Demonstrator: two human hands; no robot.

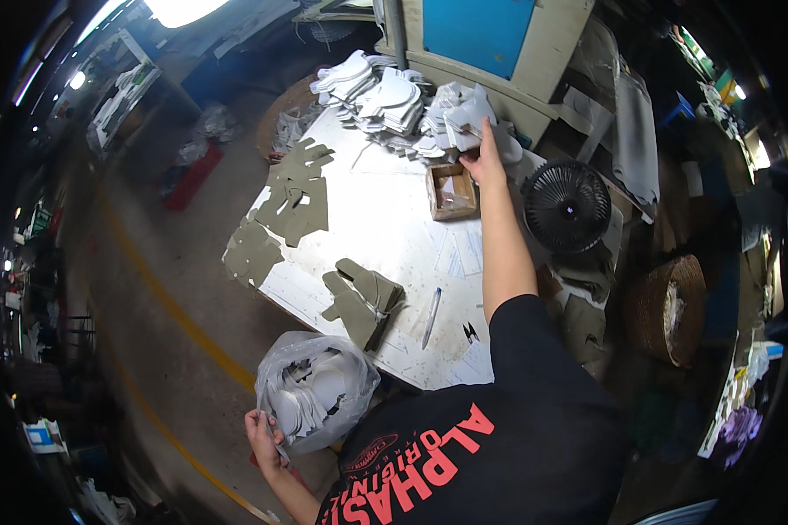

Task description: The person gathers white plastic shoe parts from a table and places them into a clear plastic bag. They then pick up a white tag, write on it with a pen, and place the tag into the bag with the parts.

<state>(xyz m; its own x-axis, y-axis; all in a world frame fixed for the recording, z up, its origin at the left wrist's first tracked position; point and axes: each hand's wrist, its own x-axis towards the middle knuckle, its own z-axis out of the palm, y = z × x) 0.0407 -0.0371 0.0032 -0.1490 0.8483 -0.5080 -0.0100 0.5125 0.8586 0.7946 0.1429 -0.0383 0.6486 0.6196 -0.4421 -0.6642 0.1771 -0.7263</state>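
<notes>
At the lower left, my left hand [264, 434] is closed on the rim of a clear plastic bag [359, 360]. Inside the bag lie many white cut pieces [324, 385]. My right arm stretches across the white table [385, 214]. At its far side, my right hand [490, 157] reaches against the right end of a pile of bundled white cut pieces [455, 114], thumb apart from the fingers; some fingertips are hidden. Just below that hand stands a small wooden box [453, 192] with something whitish in it. Further stacks of white pieces [385, 96] stand left of the hand.
Olive-green cut sheets [302, 197] cover the table's left edge, with an olive bundle [363, 302] nearer me. A pen [432, 317] and small black snips [471, 332] lie nearby. A black fan [567, 206] stands right of my arm. A wicker basket [670, 311] is further right.
</notes>
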